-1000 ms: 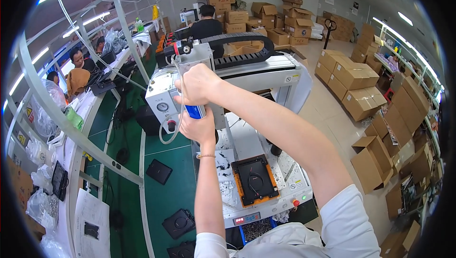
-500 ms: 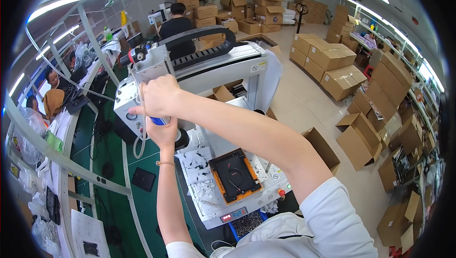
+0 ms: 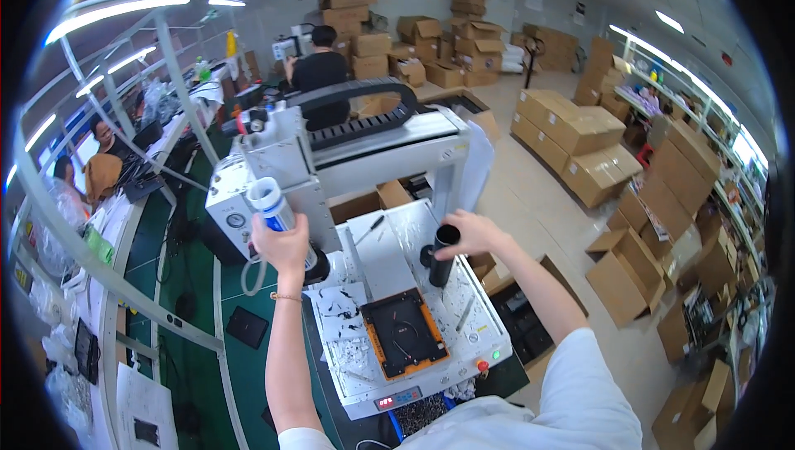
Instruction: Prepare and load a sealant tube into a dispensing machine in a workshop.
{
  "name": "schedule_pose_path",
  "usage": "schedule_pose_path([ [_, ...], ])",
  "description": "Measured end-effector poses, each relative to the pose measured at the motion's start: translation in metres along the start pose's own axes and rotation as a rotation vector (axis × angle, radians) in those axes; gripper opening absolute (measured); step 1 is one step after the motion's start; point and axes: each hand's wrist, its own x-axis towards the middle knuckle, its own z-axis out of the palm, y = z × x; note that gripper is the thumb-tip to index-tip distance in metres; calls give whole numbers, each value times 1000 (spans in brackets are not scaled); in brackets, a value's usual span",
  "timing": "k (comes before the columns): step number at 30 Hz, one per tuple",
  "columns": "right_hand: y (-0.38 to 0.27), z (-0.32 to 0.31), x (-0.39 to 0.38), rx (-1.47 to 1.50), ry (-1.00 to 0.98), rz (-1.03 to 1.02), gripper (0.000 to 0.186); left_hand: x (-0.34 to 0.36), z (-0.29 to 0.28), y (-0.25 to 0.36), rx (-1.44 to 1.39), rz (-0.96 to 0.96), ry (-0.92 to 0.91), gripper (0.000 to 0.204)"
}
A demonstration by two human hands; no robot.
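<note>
My left hand (image 3: 281, 243) is wrapped round a pale, translucent dispensing cartridge (image 3: 267, 195) with a blue label, upright at the front of the white gantry machine's head (image 3: 277, 152). Its wide upper rim faces up. Off to the right, my right hand (image 3: 472, 233) has its fingers closed on the upper end of a black cylindrical tube (image 3: 442, 264). Whether the tube's foot rests on the machine bed, I cannot tell. Between my arms, a flat black panel (image 3: 397, 322) with a thin wire on it lies in an orange-edged fixture (image 3: 377, 359).
The white machine bed (image 3: 480, 338) carries black smears and scraps, with a red button (image 3: 482, 365) at its front right corner. A clear hose (image 3: 250, 284) loops below the head. Open cartons (image 3: 617, 259) stand at right. A person (image 3: 319, 73) sits beyond the gantry.
My right hand has left the cartridge top and moved right to the black tube. The cartridge's upper rim is now uncovered; my left hand still grips it. The whole view has shifted slightly.
</note>
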Motion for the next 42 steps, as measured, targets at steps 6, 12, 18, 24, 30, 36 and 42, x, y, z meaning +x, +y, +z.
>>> schedule_pose_path([
  [6,12,31,-17,112,363,-38,50,-5,8,-2,-10,125,7,40],
  [12,-58,-62,-7,281,894,-203,43,-6,-33,7,208,126,-72,74],
  [18,-156,-172,27,496,958,-367,48,26,-105,56,-654,-130,-242,40],
  [24,-245,-214,64,343,860,-404,62,72,-152,66,-1000,-293,-280,29],
  [30,-292,-230,119,161,635,-431,75,82,-152,60,-1022,-324,-249,24],
  [36,-318,-219,141,-110,199,-419,91,103,-148,42,-1221,-411,-156,26],
  [42,-312,-159,125,-400,-78,-340,94,98,-148,23,-1260,-428,-163,23],
])
